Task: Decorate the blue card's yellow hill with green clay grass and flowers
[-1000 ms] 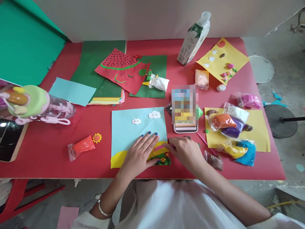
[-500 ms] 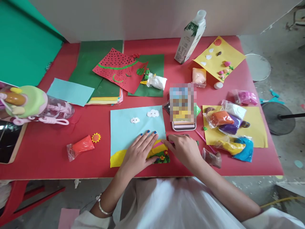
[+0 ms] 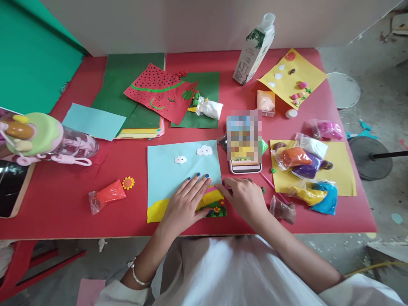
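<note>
A light blue paper (image 3: pixel 165 172) lies in front of me, with two white clay clouds (image 3: pixel 204 150) and a yellow clay band (image 3: pixel 157 211) along its bottom. My left hand (image 3: pixel 186 202) rests flat on it, fingers stretched out, covering part of the band. A thin pink clay strip (image 3: pixel 211 188) runs along the band's upper edge, from beside my left fingers to my right hand (image 3: pixel 247 197). That hand is curled at the paper's right edge, its foremost digit on the strip's end. Below the strip is a dark green clay patch (image 3: pixel 223 209) with small flowers.
A phone (image 3: pixel 245 168) lies just beyond my right hand. Right of it, several clay packets (image 3: pixel 296 158) cover a yellow sheet (image 3: pixel 346 170). To the left are a red clay packet (image 3: pixel 111 196) and a clay sunflower (image 3: pixel 128 183). A carton (image 3: pixel 255 51) stands at the back.
The pink strip has shifted up to the yellow band's upper edge and now shows as a thinner line. My right hand's foremost digit has moved slightly left; my left hand stays flat.
</note>
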`<state>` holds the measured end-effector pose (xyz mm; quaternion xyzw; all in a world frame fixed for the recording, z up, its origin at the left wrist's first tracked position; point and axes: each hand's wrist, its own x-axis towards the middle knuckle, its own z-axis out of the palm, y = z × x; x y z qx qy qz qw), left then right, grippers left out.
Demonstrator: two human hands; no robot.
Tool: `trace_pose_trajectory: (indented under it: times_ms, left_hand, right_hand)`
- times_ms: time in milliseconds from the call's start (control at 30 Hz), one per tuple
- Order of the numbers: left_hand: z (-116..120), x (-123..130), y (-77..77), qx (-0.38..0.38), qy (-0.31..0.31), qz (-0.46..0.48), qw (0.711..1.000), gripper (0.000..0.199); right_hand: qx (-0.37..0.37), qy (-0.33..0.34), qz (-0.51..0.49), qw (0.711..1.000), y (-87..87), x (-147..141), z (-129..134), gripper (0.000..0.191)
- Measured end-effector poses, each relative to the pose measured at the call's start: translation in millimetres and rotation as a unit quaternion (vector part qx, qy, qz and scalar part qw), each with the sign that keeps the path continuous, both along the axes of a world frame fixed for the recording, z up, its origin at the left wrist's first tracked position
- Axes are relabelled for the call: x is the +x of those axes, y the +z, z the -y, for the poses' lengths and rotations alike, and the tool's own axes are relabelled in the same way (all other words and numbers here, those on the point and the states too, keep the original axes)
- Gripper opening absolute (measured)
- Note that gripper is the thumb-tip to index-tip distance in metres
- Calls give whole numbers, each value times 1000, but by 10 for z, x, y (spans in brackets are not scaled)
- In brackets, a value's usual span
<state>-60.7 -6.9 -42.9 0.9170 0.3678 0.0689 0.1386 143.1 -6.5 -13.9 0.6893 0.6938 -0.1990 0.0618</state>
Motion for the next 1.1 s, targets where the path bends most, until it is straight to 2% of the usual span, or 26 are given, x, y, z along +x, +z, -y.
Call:
trace_pose_trajectory:
  times_ms: [233, 400, 667, 833, 900, 1033, 1100]
  left_hand:
    - [-2, 2, 0, 3, -1, -2, 1000, 80]
    - [-1, 7, 9, -1, 1, 2, 1000, 80]
    - [-3, 9, 10, -7, 5, 7, 1000, 78]
    - [-3, 11, 8, 4, 9, 5, 1000, 78]
    - [-4, 13, 11, 5, 8, 1, 1000, 78]
    - [-9, 18, 19, 10, 5, -1, 1000, 79]
    - [-10, 18, 21, 10, 6, -3, 1000, 78]
  right_hand:
    - [-16, -2, 16, 1000, 34, -35, -17, 42]
    - [17, 1, 0, 1000, 3, -37, 1, 47]
    - [117, -37, -97, 988, 94, 177, 62, 49]
    - [70, 10, -201, 977, 39, 269, 189, 45]
    - [82, 26, -178, 980, -21, 247, 246, 45]
    - [183, 43, -70, 980, -101, 180, 296, 45]
    - [207, 60, -49, 975, -115, 164, 287, 46]
